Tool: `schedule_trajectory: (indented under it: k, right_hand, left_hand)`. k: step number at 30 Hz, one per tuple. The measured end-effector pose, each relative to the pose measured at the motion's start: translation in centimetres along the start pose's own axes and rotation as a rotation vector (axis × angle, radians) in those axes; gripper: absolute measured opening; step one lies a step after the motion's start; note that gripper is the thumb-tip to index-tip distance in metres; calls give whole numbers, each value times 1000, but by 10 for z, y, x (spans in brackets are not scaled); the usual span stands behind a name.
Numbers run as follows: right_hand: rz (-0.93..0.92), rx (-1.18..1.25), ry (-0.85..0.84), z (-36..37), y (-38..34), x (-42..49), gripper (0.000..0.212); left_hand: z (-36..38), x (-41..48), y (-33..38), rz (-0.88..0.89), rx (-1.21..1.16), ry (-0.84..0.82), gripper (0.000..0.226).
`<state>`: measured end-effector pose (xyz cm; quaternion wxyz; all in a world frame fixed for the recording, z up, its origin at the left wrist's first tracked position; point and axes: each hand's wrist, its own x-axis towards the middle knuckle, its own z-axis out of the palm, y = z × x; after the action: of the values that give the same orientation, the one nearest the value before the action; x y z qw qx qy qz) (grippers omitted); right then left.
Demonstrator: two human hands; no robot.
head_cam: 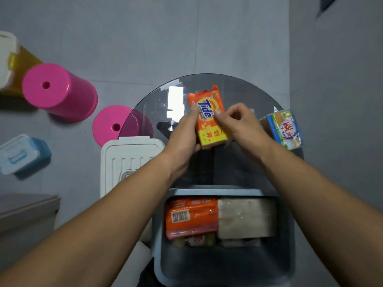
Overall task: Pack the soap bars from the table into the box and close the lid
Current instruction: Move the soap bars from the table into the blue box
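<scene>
An orange Tide soap bar (208, 104) is held above the round glass table (238, 88). My left hand (184, 137) grips its left side and underside, while my right hand (240, 123) pinches its right edge. A blue-and-green wrapped soap bar (285, 127) lies at the table's right edge. Below my hands, the open blue-grey box (223, 264) holds an orange soap pack (190, 216), a pale grey wrapped block (246, 218) and more packs beneath them. The white lid (124, 160) lies left of the box, partly hidden by my left forearm.
Two pink upturned stools (60, 92) (114, 125) stand on the grey floor to the left. A small blue lidded container (22, 154) and a yellow-and-white bin (10, 63) sit further left. A grey cabinet corner (27, 212) is at the lower left.
</scene>
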<state>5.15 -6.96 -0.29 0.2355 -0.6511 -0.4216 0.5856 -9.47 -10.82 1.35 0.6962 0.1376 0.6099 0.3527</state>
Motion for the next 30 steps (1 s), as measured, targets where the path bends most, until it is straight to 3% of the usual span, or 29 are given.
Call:
schedule_trajectory:
  k: [7,12,23,25,28,30]
  right_hand:
    - [-65,53,-29,-51,-17,-96,29]
    - [-42,11,-80,-80,-7,-163,36]
    - [-180,-667,-278,-95,58,-232,45]
    - [-224,-756,-350,-94,63,-234,44]
    - [-247,-865,-414,-93,68,-231,45]
    - [-257,-893,-437,-92,73,-229,47]
  left_hand:
    - [18,-81,-20,-21,-40,-64,61]
    - [26,-128,-41,-108,19,-102,53]
    - [12,-184,-105,-231,204,-42,39]
    - [9,-187,-111,-219,284,-51,45]
    - [10,-187,-118,-236,370,-83,74]
    - [10,-186,-121,-241,420,-123,63]
